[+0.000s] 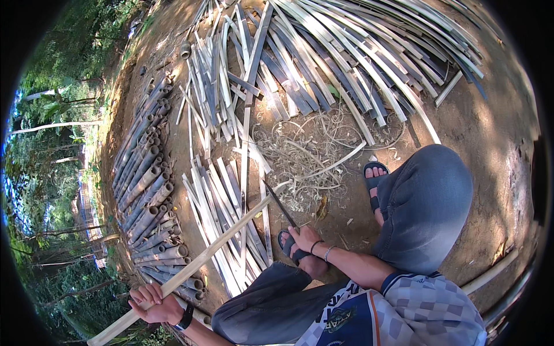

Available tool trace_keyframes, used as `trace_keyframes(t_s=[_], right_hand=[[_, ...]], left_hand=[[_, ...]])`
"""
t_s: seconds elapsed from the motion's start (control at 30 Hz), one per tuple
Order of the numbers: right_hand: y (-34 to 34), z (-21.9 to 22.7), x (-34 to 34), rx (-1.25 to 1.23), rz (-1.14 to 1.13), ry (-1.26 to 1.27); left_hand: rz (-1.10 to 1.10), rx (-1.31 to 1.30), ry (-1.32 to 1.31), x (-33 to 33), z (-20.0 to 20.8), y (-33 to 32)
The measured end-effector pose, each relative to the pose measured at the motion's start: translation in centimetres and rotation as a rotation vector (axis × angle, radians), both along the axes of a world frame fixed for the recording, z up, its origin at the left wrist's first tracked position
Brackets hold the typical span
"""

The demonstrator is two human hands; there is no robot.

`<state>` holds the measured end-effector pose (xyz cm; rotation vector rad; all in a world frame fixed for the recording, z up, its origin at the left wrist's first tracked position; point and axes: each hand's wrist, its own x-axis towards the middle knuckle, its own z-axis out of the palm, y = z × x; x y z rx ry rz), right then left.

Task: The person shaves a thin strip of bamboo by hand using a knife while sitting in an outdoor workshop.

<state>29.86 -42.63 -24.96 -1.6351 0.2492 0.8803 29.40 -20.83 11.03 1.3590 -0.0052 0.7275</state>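
A long pale bamboo strip [214,246] slants from the lower left up toward the middle. My left hand [154,303] is closed round its lower part, a dark watch band on the wrist. In my right hand [304,238], a knife [281,206] with a dark narrow blade points up and left. The blade's tip part lies at the strip's upper end, where a thin curled sliver [332,166] extends to the right; whether it is still joined to the strip I cannot tell. The knife's handle is hidden in my fist.
Split bamboo strips [346,63] spread across the far ground, with a smaller bundle [228,213] nearer. Curly shavings [314,144] lie before my feet. Cut bamboo poles [147,179] are stacked at the left, beside trees. My sandalled feet [375,179] stand on bare soil.
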Motion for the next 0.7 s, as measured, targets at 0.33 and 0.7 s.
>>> trace_keyframes(t_s=[0.33, 0.7], right_hand=[[-0.7, -1.2, -0.4, -0.043, 0.074, -0.154], [1.6, 3.6, -0.9, 0.172, 0.274, -0.552]], left_hand=[[-0.003, -0.018, 0.002, -0.6, -0.3, -0.1], [-0.089, 0.007, -0.012, 0.2, 0.1, -0.7]])
